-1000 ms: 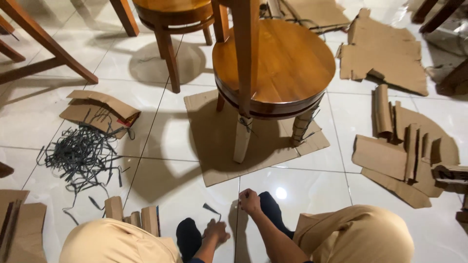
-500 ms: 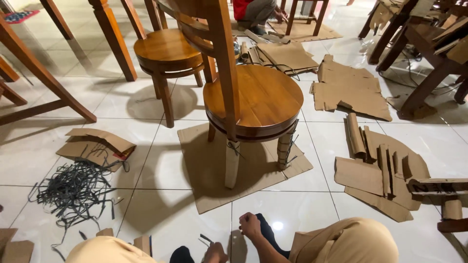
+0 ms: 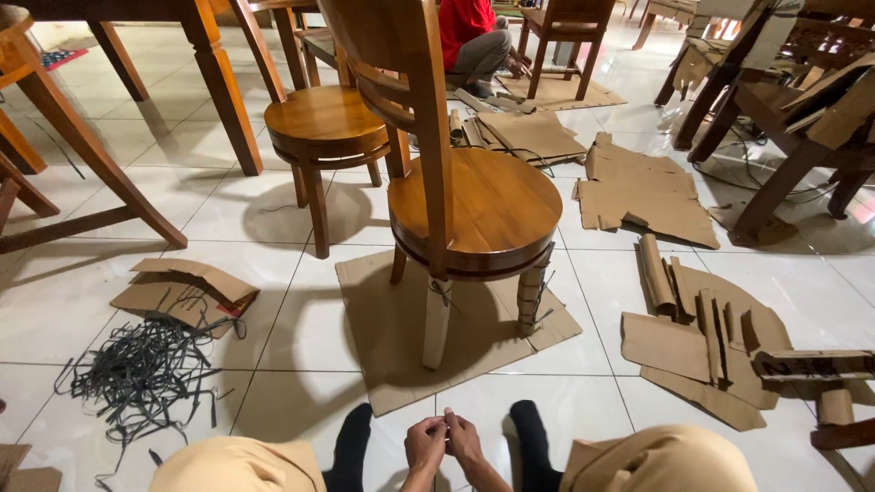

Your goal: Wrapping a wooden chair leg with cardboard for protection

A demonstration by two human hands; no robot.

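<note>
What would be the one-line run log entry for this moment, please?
left hand: touching right hand | right hand: fingers pinched together, anything held too small to tell | wooden chair: on cardboard sheet | black strap pile: on floor

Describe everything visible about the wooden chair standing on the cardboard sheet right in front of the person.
The chair is glossy, warm brown wood with a round seat and a slatted back seen from behind. It stands upright on a flat cardboard sheet laid on the white tiled floor. Its two near legs are wrapped in cardboard tied with dark strapping; the far legs are mostly hidden. Nothing rests on the seat. The left hand and right hand meet together short of it, not touching it.
</note>
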